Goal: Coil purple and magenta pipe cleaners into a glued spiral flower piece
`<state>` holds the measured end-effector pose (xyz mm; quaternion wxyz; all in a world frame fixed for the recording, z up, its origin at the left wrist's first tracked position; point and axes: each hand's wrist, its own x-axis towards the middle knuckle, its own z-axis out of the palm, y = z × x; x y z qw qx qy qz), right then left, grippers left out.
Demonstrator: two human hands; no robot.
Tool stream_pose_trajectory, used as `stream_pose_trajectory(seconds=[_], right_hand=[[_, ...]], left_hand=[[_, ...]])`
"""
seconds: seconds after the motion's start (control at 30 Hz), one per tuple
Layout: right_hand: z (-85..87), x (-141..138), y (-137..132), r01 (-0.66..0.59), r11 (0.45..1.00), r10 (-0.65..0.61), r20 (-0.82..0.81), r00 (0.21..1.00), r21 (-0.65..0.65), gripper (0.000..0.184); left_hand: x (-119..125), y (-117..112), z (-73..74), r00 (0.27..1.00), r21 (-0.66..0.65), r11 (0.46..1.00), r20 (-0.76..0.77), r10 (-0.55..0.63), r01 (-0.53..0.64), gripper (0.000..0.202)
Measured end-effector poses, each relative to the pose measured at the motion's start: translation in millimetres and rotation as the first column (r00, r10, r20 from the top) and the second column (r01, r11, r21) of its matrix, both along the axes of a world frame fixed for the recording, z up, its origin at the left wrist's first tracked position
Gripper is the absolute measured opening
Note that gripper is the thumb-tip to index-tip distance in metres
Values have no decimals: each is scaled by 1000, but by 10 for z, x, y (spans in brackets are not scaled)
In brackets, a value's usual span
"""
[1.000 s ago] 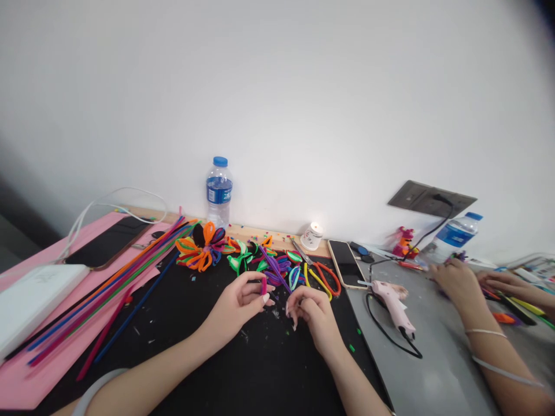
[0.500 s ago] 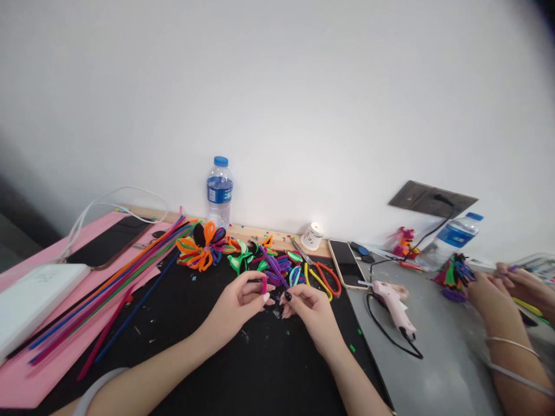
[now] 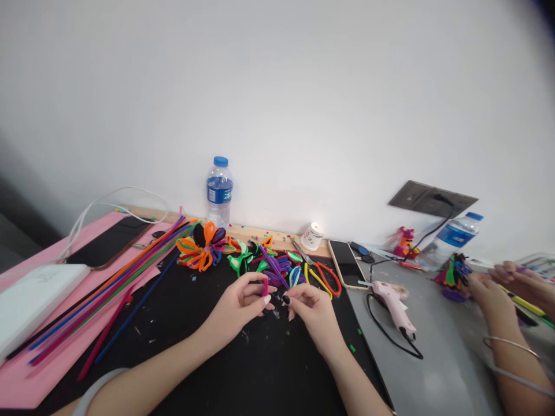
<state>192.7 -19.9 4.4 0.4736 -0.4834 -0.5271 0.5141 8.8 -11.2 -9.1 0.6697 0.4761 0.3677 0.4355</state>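
Observation:
My left hand [image 3: 243, 303] pinches a short magenta pipe-cleaner piece [image 3: 265, 286] between thumb and fingers, just above the black mat [image 3: 208, 352]. My right hand [image 3: 310, 309] is curled close beside it, fingertips pinched on a small dark bit [image 3: 285, 299] I cannot make out. Just behind both hands lie purple, green and blue pipe-cleaner loops [image 3: 277, 267]. A multicoloured pipe-cleaner flower [image 3: 203, 245] rests further left on the mat.
Long pipe cleaners [image 3: 108, 277] fan across the pink sheet [image 3: 26, 381] beside a phone [image 3: 108, 242] and white box [image 3: 30, 297]. Water bottle [image 3: 219, 192], lit candle cup [image 3: 312, 235], scissors [image 3: 323, 277], second phone [image 3: 346, 263], pink glue gun [image 3: 392, 300]. Another person's hands [image 3: 498, 289] work at right.
My right hand's fingers have closed in toward my left hand's magenta piece. The other person's hands have pulled back to the right, uncovering a small pipe-cleaner bundle.

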Motion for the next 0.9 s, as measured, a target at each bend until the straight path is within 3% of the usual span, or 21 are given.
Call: stream_pose_trajectory(seconds=[0.2, 0.53, 0.67, 0.8, 0.9], right_hand=[[28, -1, -18, 29, 999, -26, -62, 998, 43, 15], [35, -47, -55, -117, 993, 108, -202, 973, -35, 33], [42, -36, -57, -82, 996, 78, -148, 986, -24, 26], [50, -16, -35, -63, 998, 63, -60, 996, 10, 36], [36, -4, -22, -80, 996, 79, 37, 996, 25, 28]], left_hand=[[5, -14, 40, 999, 5, 1000, -26, -19, 19, 33], [9, -27, 46, 998, 24, 998, -32, -61, 62, 32], [7, -26, 42, 997, 19, 998, -38, -61, 62, 32], [8, -24, 42, 998, 21, 998, -33, -57, 57, 33], [10, -23, 53, 998, 21, 998, -39, -58, 59, 34]])
